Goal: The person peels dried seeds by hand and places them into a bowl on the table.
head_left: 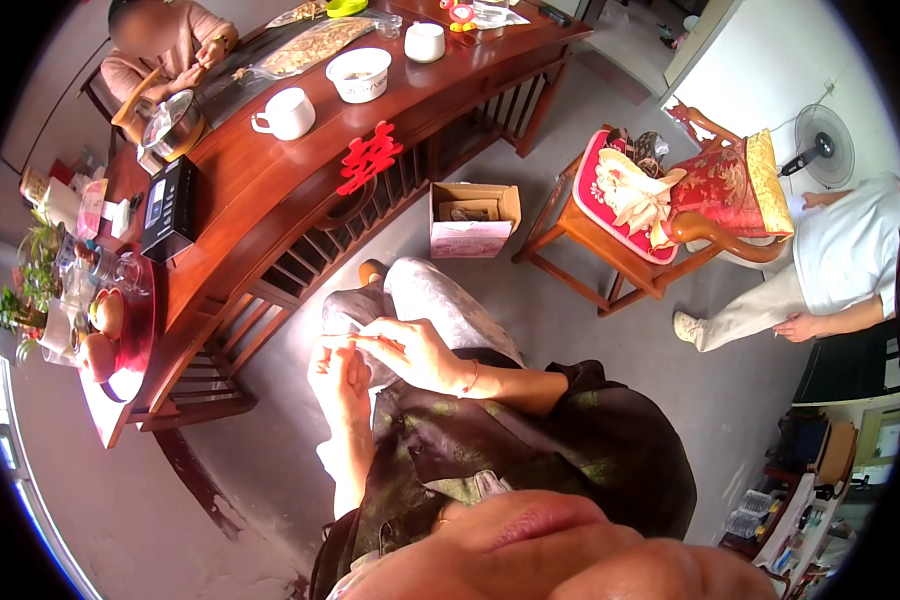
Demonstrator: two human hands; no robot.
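My left hand [341, 382] is raised in front of my lap, fingers curled and pinched together. My right hand [413, 352], with a red string at its wrist, reaches across so that its fingertips meet those of the left. A thin, small thing seems to sit between the two sets of fingertips, too small to name. Under both hands are my legs in pale patterned trousers [448, 300], and a dark, shiny top [530, 440] covers my body.
A curved wooden table [232, 205] carries a white mug [289, 114], a white tub [359, 75] and a black box [170, 207]. One person sits behind it; another sits at right. An open carton [475, 240] and a wooden chair [625, 265] stand on the floor.
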